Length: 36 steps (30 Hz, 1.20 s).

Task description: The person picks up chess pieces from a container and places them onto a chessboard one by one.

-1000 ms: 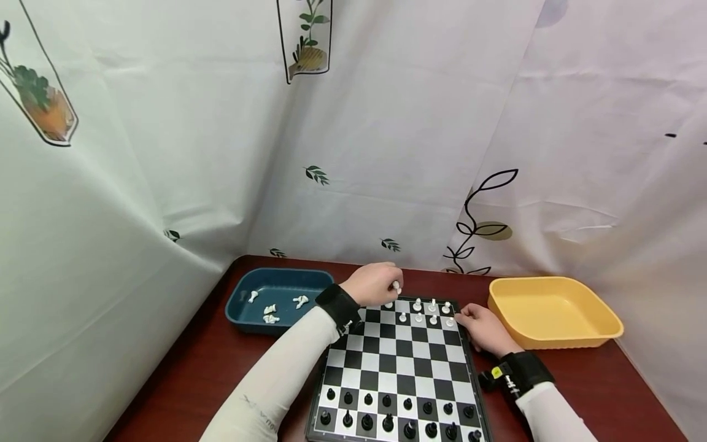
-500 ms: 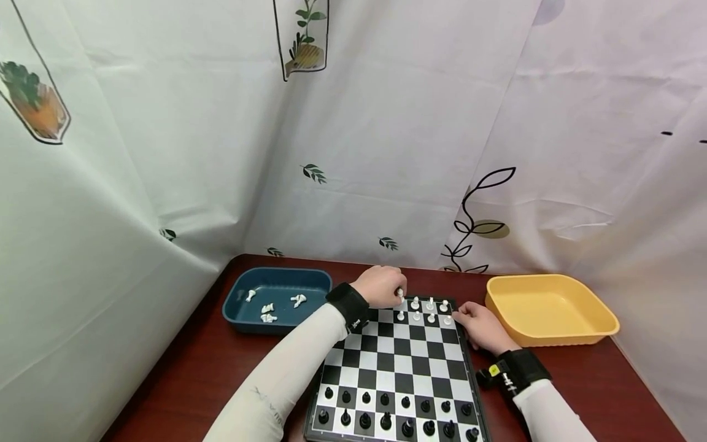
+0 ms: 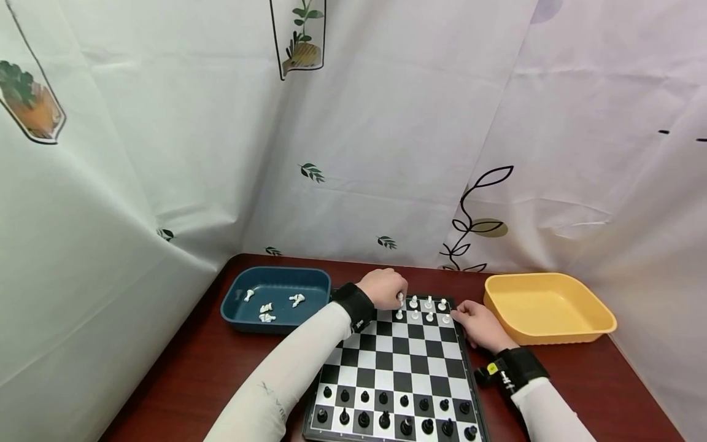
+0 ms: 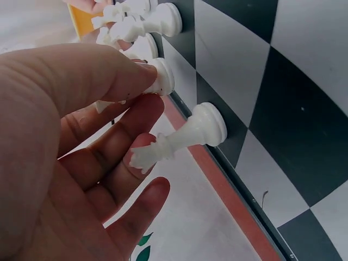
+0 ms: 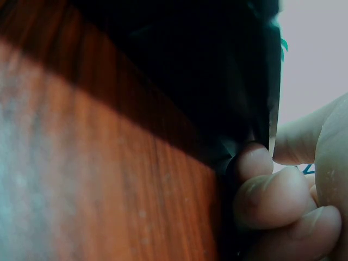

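My left hand point(image 3: 383, 287) is over the far row of the chessboard point(image 3: 401, 345). Its thumb and forefinger pinch a white chess piece point(image 4: 165, 78), mostly covered, with its base close to the board. Beside the curled fingers a crowned white queen point(image 4: 187, 133) stands on a dark square, hidden by the hand in the head view. Several white pieces point(image 3: 428, 302) stand in two rows to the right. My right hand point(image 3: 483, 324) holds the board's right edge near its far corner, fingers point(image 5: 274, 198) curled at the side.
Several black pieces point(image 3: 385, 420) fill two rows at the near end. A blue tray point(image 3: 234, 314) at the left holds several white pieces point(image 3: 266, 318) lying down. On the right stands a yellow tray point(image 3: 552, 337). A white curtain point(image 3: 353, 135) hangs behind the table point(image 3: 166, 368).
My left hand has moved slightly right and lowered the white piece onto or close to the far row. The right hand stays at the board's edge.
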Each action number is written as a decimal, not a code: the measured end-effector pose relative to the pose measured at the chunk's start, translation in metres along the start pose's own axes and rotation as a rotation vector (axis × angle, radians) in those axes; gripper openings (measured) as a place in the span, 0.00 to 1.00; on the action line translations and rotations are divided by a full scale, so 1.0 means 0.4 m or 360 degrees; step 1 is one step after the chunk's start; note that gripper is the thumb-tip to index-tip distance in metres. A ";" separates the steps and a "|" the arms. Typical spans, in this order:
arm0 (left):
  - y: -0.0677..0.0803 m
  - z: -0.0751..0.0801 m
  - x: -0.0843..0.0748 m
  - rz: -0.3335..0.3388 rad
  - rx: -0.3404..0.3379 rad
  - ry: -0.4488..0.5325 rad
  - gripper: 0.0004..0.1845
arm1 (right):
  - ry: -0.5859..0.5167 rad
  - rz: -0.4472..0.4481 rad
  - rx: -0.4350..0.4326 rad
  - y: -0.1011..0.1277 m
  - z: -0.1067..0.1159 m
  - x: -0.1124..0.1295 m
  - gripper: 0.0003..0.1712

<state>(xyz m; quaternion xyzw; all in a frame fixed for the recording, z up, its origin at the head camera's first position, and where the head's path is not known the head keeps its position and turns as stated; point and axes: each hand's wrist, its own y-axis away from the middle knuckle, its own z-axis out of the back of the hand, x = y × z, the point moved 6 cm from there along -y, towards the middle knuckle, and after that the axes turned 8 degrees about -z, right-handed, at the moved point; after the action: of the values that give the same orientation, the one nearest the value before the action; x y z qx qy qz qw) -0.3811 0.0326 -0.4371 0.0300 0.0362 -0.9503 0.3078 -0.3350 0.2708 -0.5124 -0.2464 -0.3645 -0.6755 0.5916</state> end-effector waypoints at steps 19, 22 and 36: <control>0.000 -0.020 0.013 0.0057 0.0031 0.0073 0.10 | 0.0007 0.0029 -0.0009 -0.005 -0.002 -0.002 0.12; -0.001 -0.020 0.012 0.0045 0.0027 0.0085 0.09 | 0.0005 0.0026 -0.0015 -0.004 0.000 -0.001 0.12; 0.017 0.028 0.008 0.0063 0.0026 0.0113 0.24 | 0.0018 0.0035 -0.0009 -0.002 0.002 0.001 0.12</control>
<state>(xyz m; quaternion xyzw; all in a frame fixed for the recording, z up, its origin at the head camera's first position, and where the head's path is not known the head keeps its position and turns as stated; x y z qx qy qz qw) -0.3801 0.0241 -0.4266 0.0669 0.0386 -0.9426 0.3248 -0.3358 0.2710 -0.5117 -0.2483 -0.3566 -0.6713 0.6004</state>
